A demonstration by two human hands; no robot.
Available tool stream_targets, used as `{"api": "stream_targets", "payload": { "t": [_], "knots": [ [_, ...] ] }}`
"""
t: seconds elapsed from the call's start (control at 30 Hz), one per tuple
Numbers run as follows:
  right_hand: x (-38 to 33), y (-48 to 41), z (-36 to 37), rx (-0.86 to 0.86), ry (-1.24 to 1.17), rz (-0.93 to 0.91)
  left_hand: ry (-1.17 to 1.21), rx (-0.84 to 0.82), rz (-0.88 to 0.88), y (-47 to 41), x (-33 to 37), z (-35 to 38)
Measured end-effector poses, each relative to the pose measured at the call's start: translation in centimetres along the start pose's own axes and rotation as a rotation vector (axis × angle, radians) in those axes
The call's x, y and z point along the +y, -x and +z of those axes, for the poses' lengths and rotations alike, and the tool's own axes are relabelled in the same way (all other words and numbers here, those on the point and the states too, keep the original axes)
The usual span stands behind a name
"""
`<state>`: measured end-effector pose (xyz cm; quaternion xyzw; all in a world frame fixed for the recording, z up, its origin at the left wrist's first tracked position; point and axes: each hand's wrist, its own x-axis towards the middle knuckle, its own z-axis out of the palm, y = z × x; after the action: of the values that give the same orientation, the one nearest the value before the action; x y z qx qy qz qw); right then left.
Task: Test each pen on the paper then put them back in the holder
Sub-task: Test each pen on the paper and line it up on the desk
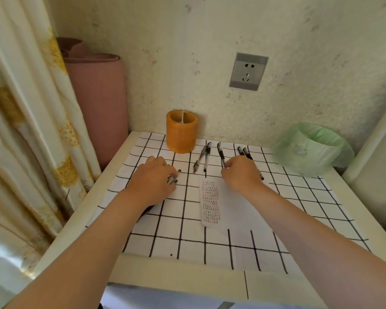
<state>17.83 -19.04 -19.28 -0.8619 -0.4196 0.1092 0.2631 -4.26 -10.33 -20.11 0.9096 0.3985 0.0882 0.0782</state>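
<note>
An orange cylindrical pen holder (182, 131) stands at the back of the small table. Several black pens lie on the checked cloth in front of it: two pens (202, 158) side by side, one pen (220, 152) to their right, and two more pens (245, 152) further right. A strip of paper (210, 202) covered in small test marks lies in the middle. My left hand (155, 178) curls over pens at the left, their tips showing by my fingers. My right hand (241, 172) pinches the lower end of the single pen; another pen tip pokes out at its right.
A bin lined with a green bag (311, 146) stands at the back right of the table (76, 221). A rolled pink mat (98, 103) and a curtain (20, 119) stand to the left. A wall socket (248, 71) is above.
</note>
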Motion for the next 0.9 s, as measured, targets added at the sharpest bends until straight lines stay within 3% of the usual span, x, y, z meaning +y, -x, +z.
{"api": "stream_targets", "payload": {
  "t": [0.57,0.7,0.9],
  "knots": [
    [-3.5,-4.3,2.8,-0.127,0.208,-0.044,0.143,-0.127,0.092,1.9,-4.0,-0.5],
    [-4.5,-2.7,3.0,-0.078,0.243,-0.245,0.202,-0.116,0.061,2.1,-4.3,-0.9],
    [-6.7,1.1,5.1,-0.147,0.295,-0.778,0.165,-0.072,-0.010,2.9,-5.1,-1.5]
  ]
}}
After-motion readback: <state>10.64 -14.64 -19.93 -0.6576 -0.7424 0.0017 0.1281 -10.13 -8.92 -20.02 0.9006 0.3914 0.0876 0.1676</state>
